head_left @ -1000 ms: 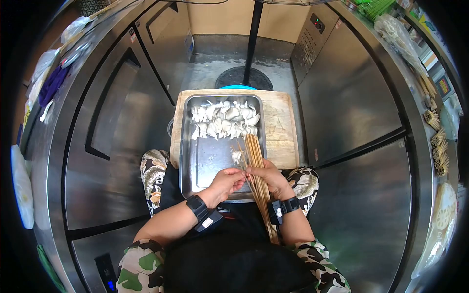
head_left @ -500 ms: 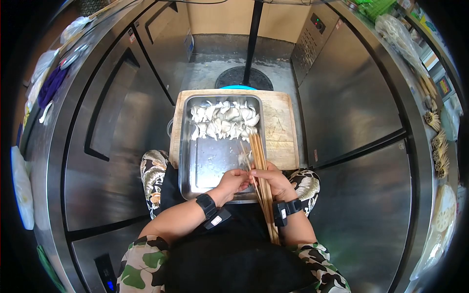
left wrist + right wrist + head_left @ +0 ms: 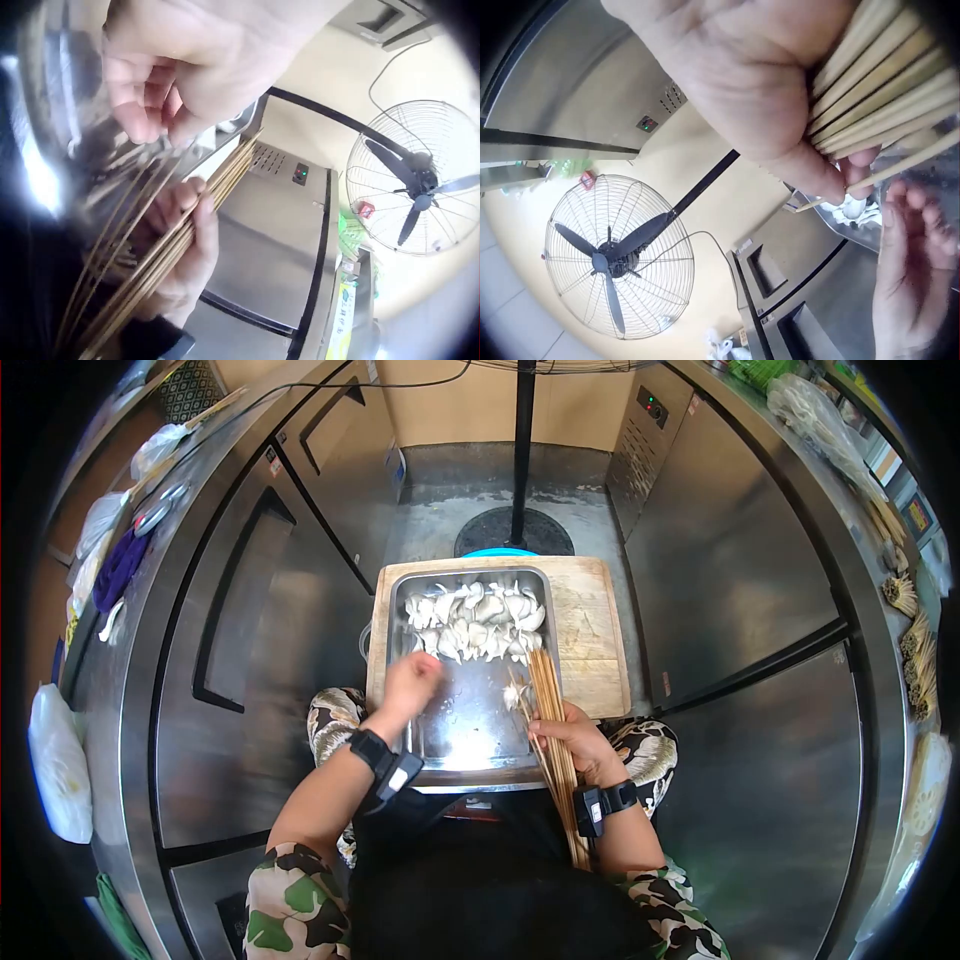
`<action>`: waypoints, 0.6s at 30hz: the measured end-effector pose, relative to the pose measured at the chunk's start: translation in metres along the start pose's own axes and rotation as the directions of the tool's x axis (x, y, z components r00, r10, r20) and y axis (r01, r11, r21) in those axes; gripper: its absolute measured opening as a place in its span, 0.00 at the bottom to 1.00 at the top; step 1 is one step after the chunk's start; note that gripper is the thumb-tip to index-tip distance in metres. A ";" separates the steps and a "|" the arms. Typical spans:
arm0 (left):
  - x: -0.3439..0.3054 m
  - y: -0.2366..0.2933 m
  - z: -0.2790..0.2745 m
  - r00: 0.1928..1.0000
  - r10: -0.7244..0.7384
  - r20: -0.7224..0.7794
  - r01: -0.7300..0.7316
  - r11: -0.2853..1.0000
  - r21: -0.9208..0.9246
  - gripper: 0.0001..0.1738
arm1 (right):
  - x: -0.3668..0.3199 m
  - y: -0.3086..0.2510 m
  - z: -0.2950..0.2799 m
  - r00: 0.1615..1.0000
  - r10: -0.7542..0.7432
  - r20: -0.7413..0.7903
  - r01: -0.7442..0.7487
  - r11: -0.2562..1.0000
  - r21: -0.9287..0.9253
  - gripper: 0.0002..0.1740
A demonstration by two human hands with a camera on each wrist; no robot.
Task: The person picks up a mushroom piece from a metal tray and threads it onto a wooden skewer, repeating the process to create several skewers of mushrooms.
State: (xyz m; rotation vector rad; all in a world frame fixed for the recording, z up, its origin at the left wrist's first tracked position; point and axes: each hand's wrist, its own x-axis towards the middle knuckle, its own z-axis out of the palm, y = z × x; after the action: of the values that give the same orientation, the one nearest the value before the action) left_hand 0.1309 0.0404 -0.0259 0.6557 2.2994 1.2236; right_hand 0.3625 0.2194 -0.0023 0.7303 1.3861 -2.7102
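My right hand (image 3: pixel 580 742) grips a thick bundle of bamboo skewers (image 3: pixel 552 725), with the thumb across it. Beside the bundle, a few thinner skewers slant out, and a small white mushroom piece (image 3: pixel 513 695) sits near their tips. Over the left part of the metal tray (image 3: pixel 470 745) hovers my left hand (image 3: pixel 412 688), fingers loosely curled, close to the lower row of white mushrooms (image 3: pixel 465 637). Nothing shows between its thumb and fingers in the right wrist view, where the left hand (image 3: pixel 915 270) appears at the lower right.
Under the tray lies a wooden cutting board (image 3: pixel 592 630), bare on its right side. Steel cabinets (image 3: pixel 270 620) flank both sides. A black pole (image 3: pixel 522 460) rises beyond the board, and a fan (image 3: pixel 615 255) shows in the wrist views. Bundled sticks (image 3: pixel 918 660) lie on the right counter.
My left hand has left the skewers beside the right hand and moved left and forward toward the mushrooms. The right hand still holds the bundle. The head view has shifted slightly.
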 end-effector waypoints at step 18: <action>0.048 0.037 -0.017 0.953 -0.135 -0.270 0.282 0.719 0.635 0.15 | 0.004 -0.005 0.004 0.998 0.010 0.059 -0.011 1.000 0.003 0.08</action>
State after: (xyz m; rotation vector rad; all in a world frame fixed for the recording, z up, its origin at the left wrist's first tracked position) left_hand 0.0900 0.0765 0.0057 0.4759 2.9095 0.3263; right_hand 0.3563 0.2203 0.0017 0.6496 1.3612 -2.7037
